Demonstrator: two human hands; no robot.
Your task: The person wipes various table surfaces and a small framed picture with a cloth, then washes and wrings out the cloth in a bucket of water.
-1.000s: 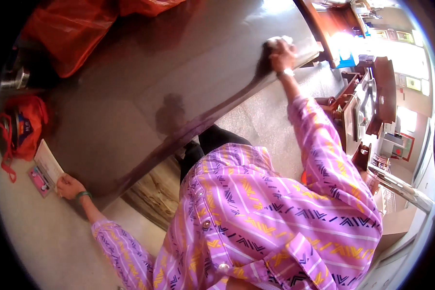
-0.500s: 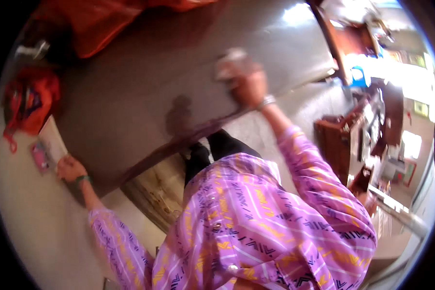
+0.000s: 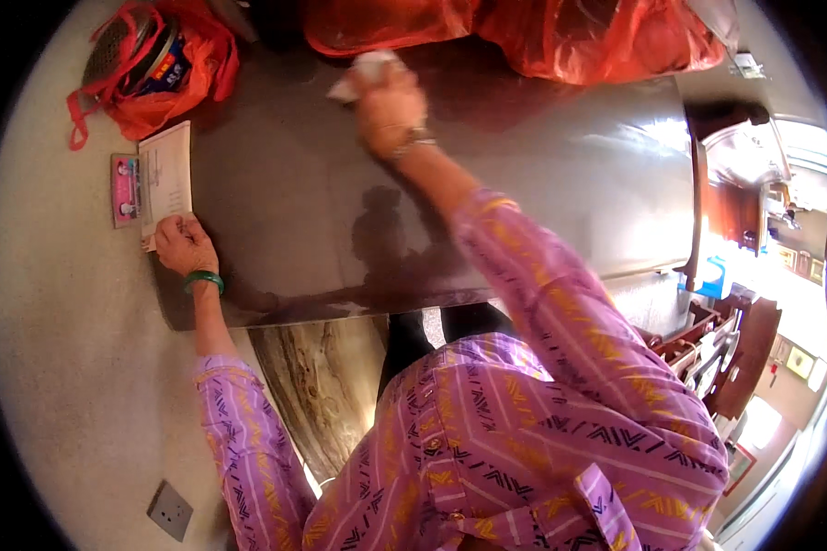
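Observation:
My right hand (image 3: 392, 108) is closed on a crumpled white cloth (image 3: 374, 66), perhaps tissue, at the far side of the glossy dark tabletop (image 3: 487, 193). The cloth lies close to the red plastic bags. At the table's left edge, the fingers of my left hand (image 3: 184, 246) are closed on the near end of a thin stack of papers (image 3: 167, 174). The papers lean along the wall side of the table. A green bangle circles my left wrist, and a metal band my right.
Full red plastic bags (image 3: 597, 41) line the far edge. Another red bag (image 3: 179, 101) with tins stands at the far left. A small pink card (image 3: 124, 191) is beside the papers. A wall socket (image 3: 169, 511) sits lower left, and wooden furniture (image 3: 744, 358) stands to the right.
My right hand has moved the cloth left and away from me across the tabletop, toward the red bags. My left hand stays at the papers. The whole view has shifted, showing more of the far edge.

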